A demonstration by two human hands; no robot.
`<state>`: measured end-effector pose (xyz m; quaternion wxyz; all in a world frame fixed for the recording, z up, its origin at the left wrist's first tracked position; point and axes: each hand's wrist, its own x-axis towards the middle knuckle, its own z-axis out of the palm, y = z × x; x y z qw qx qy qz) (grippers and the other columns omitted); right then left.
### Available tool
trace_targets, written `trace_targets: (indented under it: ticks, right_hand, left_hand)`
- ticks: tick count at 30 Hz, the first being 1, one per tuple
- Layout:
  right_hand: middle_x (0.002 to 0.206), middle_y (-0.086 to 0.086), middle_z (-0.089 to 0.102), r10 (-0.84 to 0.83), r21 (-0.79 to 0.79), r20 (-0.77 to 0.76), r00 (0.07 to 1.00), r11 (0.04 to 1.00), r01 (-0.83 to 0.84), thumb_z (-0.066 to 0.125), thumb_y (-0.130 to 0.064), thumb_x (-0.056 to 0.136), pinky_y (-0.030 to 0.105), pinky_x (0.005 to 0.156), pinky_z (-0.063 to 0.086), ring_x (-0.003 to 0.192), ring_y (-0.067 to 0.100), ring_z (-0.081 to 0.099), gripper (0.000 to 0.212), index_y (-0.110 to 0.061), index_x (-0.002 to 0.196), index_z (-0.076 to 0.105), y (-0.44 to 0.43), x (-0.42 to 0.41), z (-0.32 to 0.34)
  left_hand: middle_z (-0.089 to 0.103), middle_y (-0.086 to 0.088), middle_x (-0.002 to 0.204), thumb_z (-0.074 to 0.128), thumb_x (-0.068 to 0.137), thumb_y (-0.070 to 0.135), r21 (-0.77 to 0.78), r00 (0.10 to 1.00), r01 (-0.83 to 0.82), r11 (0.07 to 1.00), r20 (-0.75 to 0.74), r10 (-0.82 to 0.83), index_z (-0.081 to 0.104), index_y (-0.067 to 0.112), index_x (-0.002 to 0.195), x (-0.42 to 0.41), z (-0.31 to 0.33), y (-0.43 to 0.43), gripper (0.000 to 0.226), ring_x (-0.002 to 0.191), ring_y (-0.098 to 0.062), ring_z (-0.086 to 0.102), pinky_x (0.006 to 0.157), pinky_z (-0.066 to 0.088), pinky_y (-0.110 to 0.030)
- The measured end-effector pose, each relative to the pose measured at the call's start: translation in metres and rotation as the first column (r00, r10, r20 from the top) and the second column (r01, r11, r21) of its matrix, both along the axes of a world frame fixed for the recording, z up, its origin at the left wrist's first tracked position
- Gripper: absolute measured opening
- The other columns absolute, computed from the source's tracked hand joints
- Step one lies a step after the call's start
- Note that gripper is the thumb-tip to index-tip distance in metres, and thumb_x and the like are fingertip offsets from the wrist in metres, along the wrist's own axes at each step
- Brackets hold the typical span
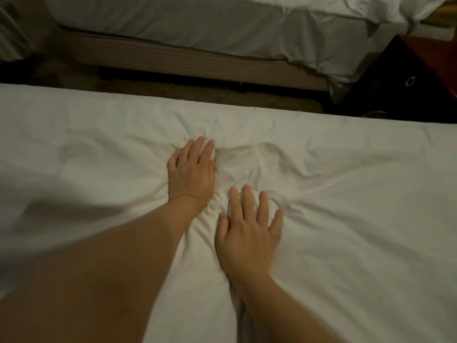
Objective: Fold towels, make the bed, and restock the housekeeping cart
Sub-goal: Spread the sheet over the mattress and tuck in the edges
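- The cover [346, 194], a white sheet or duvet, lies spread over the near bed [74, 115] and fills the lower view. Its long axis runs left to right across the person's front.
- Both hands lie palm down on the cover near the middle, fingers pointing away toward the far edge.
- The left hand [191, 172] is reached farther out, nearer the far edge. Its grip is wide: fingers straight and close together, pressing flat, holding nothing.
- The right hand [247, 233] sits nearer the body and just right of the left wrist. Its grip is also wide: fingers spread, flat on the cloth, holding nothing.
- The turning relation: a knot of creases [237, 164] sits between the hands, touching the left hand's right side and just beyond the right fingertips. Folds fan out from both palms.
- Judged from this, the step is smoothing. A sweep outward along the long axis, left hand leftward and right hand rightward, would likely flatten the bunch.
- Both forearms are bare and extended, the left much straighter.
- Across a dark strip of floor [173, 87] stands a second bed [197, 26].
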<state>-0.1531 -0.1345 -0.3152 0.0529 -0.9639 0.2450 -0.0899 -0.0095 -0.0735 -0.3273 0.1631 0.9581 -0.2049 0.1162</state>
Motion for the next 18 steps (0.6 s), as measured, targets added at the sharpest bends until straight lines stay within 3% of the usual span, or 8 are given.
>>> trace_targets:
  ticks: [4, 7, 12, 14, 18]
  right_hand:
    - [0.142, -0.001, 0.05, -0.015, 0.015, 0.037, 0.999, 1.0, 0.014, 0.039, -0.043, 0.085, 0.052, 0.109, 0.016, 0.135, 0.027, 0.035, 0.054, -0.028, 0.135, 0.051, 0.0, 0.001, -0.011]
    - [0.143, 0.0, 0.048, -0.019, -0.001, 0.073, 0.997, 1.0, 0.019, 0.036, -0.042, 0.086, 0.05, 0.11, 0.012, 0.136, 0.028, 0.036, 0.055, -0.027, 0.137, 0.05, 0.001, -0.001, -0.013]
    - [0.148, -0.001, 0.042, -0.033, 0.01, 0.082, 0.996, 0.999, 0.032, 0.03, -0.044, 0.088, 0.048, 0.111, 0.005, 0.139, 0.028, 0.033, 0.057, -0.027, 0.141, 0.045, 0.001, -0.001, -0.013]
    - [0.146, 0.0, 0.045, -0.033, 0.003, 0.102, 0.994, 0.999, 0.033, 0.031, -0.043, 0.087, 0.048, 0.111, 0.007, 0.137, 0.029, 0.036, 0.057, -0.026, 0.139, 0.047, 0.001, 0.0, -0.012]
    - [0.144, 0.001, 0.047, -0.04, -0.011, 0.123, 0.992, 0.999, 0.041, 0.032, -0.043, 0.086, 0.046, 0.11, 0.008, 0.136, 0.03, 0.039, 0.058, -0.025, 0.138, 0.049, -0.001, 0.001, -0.015]
  left_hand:
    - [0.053, -0.007, 0.134, 0.019, 0.093, 0.037, -0.037, 1.0, 0.015, 0.999, -0.021, -0.015, 0.05, 0.019, 0.134, -0.004, 0.014, 0.002, 0.055, 0.128, -0.027, 0.045, 0.105, 0.028, -0.042]
    - [0.056, -0.005, 0.121, 0.027, 0.099, 0.034, -0.07, 0.998, 0.006, 0.998, -0.054, -0.01, 0.057, 0.021, 0.124, 0.005, 0.041, 0.009, 0.041, 0.117, -0.024, 0.047, 0.099, 0.028, -0.036]
    - [0.053, -0.002, 0.123, 0.036, 0.1, 0.039, 0.307, 0.985, 0.129, 0.943, -0.146, -0.087, 0.057, 0.026, 0.118, 0.042, 0.083, 0.045, 0.031, 0.117, -0.023, 0.046, 0.111, 0.016, -0.048]
    - [0.053, -0.002, 0.121, 0.037, 0.099, 0.039, 0.342, 0.985, 0.131, 0.931, -0.154, -0.082, 0.056, 0.025, 0.117, 0.049, 0.087, 0.054, 0.029, 0.112, -0.023, 0.048, 0.108, 0.021, -0.048]
    - [0.058, -0.003, 0.106, 0.046, 0.097, 0.037, 0.183, 0.965, 0.208, 0.961, -0.197, -0.171, 0.055, 0.022, 0.111, 0.051, 0.085, 0.057, 0.023, 0.097, -0.021, 0.053, 0.091, 0.04, -0.04]
